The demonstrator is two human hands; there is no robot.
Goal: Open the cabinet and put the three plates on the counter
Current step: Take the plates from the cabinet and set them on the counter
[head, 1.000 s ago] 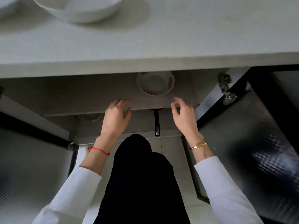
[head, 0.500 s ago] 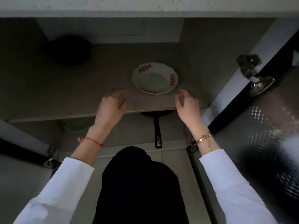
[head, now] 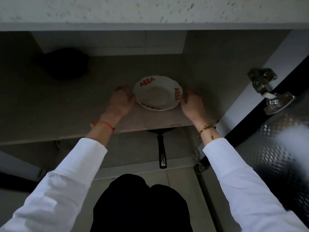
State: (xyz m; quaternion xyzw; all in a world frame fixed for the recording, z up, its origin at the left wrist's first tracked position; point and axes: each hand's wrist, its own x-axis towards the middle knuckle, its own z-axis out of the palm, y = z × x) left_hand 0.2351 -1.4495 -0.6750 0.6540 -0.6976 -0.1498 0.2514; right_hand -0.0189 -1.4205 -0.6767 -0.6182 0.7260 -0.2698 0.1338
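Observation:
A white plate (head: 157, 93) with a scalloped rim and red-orange pattern lies on the upper shelf (head: 66, 114) of the open cabinet, below the speckled counter (head: 150, 10). My left hand (head: 121, 102) is curled against the plate's left rim. My right hand (head: 192, 104) is closed on its right rim. Both hands are blurred. The plate rests flat on the shelf. No other plate shows here.
A dark rounded object (head: 63, 64) sits at the shelf's back left. A black pan handle (head: 162, 151) sticks out from the lower level. The right door (head: 275, 148) stands open with its metal hinge (head: 267, 91) close to my right arm. My knees are below.
My head has dropped, so the counter top with its bowl has left the view. Both hands moved from the shelf's front edge inward to the two sides of the plate.

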